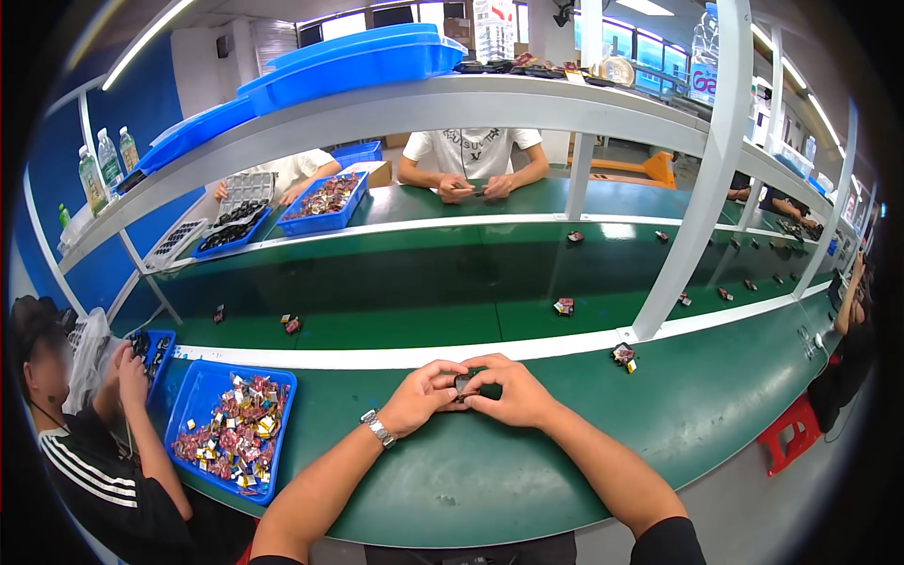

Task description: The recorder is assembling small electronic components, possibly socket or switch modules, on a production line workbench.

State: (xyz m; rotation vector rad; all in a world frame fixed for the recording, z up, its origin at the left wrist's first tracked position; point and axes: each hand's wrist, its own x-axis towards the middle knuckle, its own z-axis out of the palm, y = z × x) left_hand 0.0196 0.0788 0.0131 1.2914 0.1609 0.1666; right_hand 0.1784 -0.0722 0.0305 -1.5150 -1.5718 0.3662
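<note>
My left hand (421, 395) and my right hand (509, 393) meet over the near edge of the green workbench (565, 443). Together their fingertips pinch a small dark part (463, 383), mostly hidden by the fingers. A metal watch sits on my left wrist. A blue tray (198, 394) full of small red, white and yellow parts lies to my left. One small red and black part (623, 355) rests on the bench to my right.
A green conveyor belt (405, 292) runs beyond the white strip, carrying scattered small parts (564, 306). A white post (692, 188) rises from the bench at right. A person sits at my left, others across the belt. Blue trays stand on the shelf above.
</note>
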